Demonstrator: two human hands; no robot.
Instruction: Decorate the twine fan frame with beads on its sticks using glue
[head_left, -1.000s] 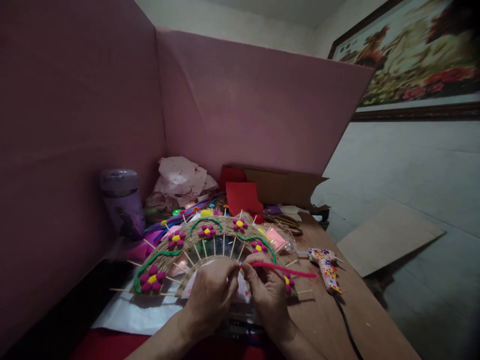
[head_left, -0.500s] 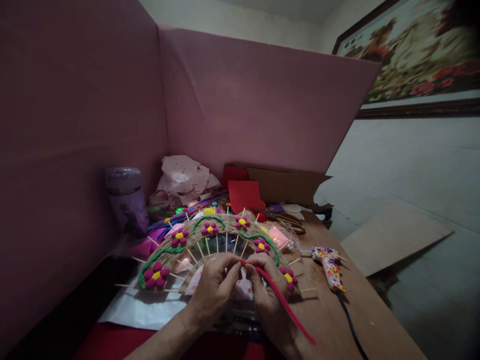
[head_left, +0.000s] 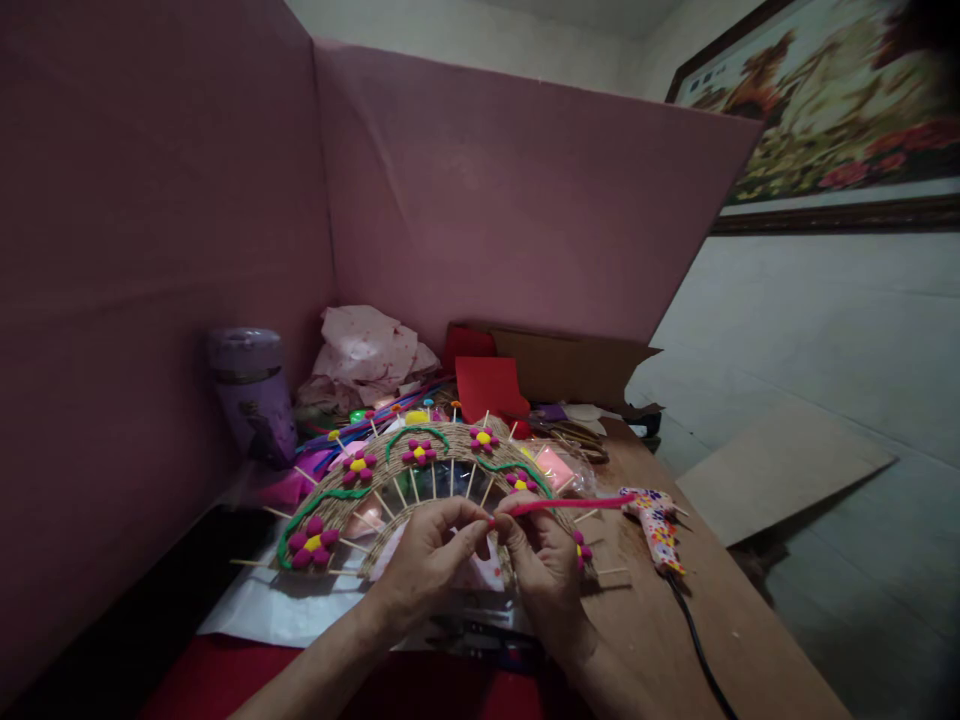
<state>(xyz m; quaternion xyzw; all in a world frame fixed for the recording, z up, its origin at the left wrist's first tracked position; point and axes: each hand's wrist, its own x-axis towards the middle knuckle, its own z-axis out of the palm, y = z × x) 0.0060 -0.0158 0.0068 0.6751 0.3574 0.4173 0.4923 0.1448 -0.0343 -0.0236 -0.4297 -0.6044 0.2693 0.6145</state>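
Note:
A fan-shaped woven piece [head_left: 420, 475] made of twine on wooden sticks lies on the table, trimmed with pink-and-yellow flowers and a green wavy strand. My left hand [head_left: 427, 560] and my right hand [head_left: 541, 568] meet at its inner rim, fingers pinched. Both pinch the near end of a pink pipe cleaner [head_left: 574, 503], which sticks out to the right, roughly level, towards the glue gun [head_left: 655, 526].
A purple lidded cup [head_left: 253, 395] stands at the left by the pink partition [head_left: 487, 190]. Crumpled cloth [head_left: 367, 350], red paper [head_left: 487, 385], a cardboard box [head_left: 577, 365] and loose craft bits crowd the back. White paper [head_left: 255, 615] lies under the fan. The glue gun's black cord [head_left: 697, 650] trails forward.
The pipe cleaner's free end swung from level right, down towards me, and back up to level right. Both hands stayed pinched at the fan's inner rim.

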